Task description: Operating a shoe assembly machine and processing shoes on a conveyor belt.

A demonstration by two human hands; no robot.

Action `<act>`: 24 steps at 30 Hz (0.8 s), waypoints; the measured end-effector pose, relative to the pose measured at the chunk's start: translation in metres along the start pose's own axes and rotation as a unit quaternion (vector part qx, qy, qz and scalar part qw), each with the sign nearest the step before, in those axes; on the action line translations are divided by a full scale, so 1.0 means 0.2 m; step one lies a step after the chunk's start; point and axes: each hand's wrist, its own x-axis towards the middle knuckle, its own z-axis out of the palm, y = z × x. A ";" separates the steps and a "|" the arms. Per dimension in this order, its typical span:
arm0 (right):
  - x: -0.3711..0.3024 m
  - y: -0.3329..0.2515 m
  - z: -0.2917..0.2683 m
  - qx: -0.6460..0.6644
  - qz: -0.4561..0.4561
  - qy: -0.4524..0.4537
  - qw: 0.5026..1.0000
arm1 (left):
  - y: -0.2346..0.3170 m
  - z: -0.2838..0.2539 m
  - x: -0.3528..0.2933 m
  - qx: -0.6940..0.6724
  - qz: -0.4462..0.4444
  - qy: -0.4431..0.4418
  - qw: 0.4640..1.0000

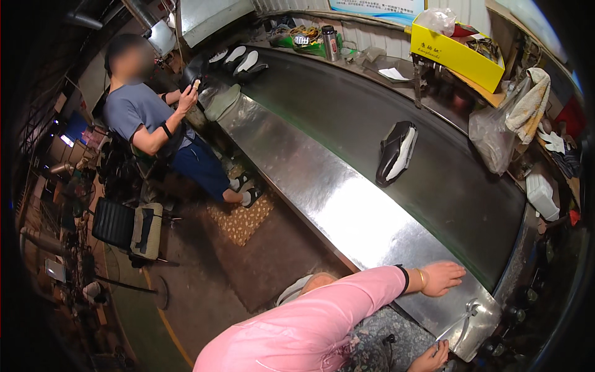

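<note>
My left hand (441, 278) lies palm down over the shiny metal ledge (353, 217), its fingers stretched out and holding nothing that shows. A gold bracelet and a dark band are on that wrist, below a pink sleeve. Lower down, by the ledge's near corner, my right hand (431, 358) has curled fingers. They close on one end of a thin grey tool (457, 326), whose kind I cannot make out; its other end is by a small metal fitting on the ledge. Beyond my left hand, a black-and-white shoe (398, 153) lies on the dark conveyor belt (322, 118).
Several shoes (242, 61) sit at the belt's far end. A co-worker (145, 118) stands there, holding a dark piece. Along the back shelf are a thermos (330, 43), a yellow box (457, 54), a plastic bag (493, 139) and a towel (530, 105). A chair (127, 226) stands left.
</note>
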 end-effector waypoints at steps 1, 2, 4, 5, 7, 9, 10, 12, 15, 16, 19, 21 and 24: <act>0.00 0.01 0.01 -0.004 0.006 0.005 1.000 | 0.00 0.01 0.01 -0.001 0.002 -0.003 1.000; -0.01 0.02 0.01 -0.010 0.008 0.005 1.000 | 0.00 0.01 0.01 -0.002 0.001 -0.003 1.000; -0.01 0.02 0.01 -0.005 0.010 0.001 1.000 | 0.00 0.01 0.00 0.003 -0.001 0.003 1.000; -0.01 0.02 0.01 0.000 0.011 -0.001 1.000 | 0.00 0.00 0.00 0.004 -0.002 0.002 1.000; -0.01 0.03 0.01 0.004 0.007 0.001 1.000 | -0.01 0.00 0.00 0.009 -0.003 0.001 1.000; -0.01 0.04 0.01 0.006 0.005 0.003 1.000 | 0.00 -0.02 0.00 0.003 -0.004 -0.003 1.000; -0.01 0.04 0.01 0.016 0.001 0.011 1.000 | 0.00 -0.03 0.01 -0.002 -0.005 -0.007 1.000; -0.01 0.03 0.01 0.027 -0.003 0.018 0.999 | 0.00 -0.03 0.01 0.003 -0.003 -0.002 1.000; 0.00 0.02 0.00 0.036 0.000 0.019 0.999 | 0.00 0.00 0.00 0.017 -0.002 0.006 1.000; 0.00 0.02 0.00 0.037 -0.003 0.018 0.999 | 0.00 0.01 -0.01 0.025 -0.004 0.010 1.000; 0.00 0.03 -0.01 0.034 -0.002 0.016 0.999 | 0.02 -0.02 0.01 0.010 0.004 0.011 1.000; 0.01 0.03 -0.01 0.036 -0.001 0.017 0.999 | 0.03 -0.03 0.02 0.013 -0.001 0.001 1.000; 0.00 0.06 -0.01 0.057 -0.032 0.041 0.997 | 0.05 -0.02 0.01 0.018 -0.005 0.001 1.000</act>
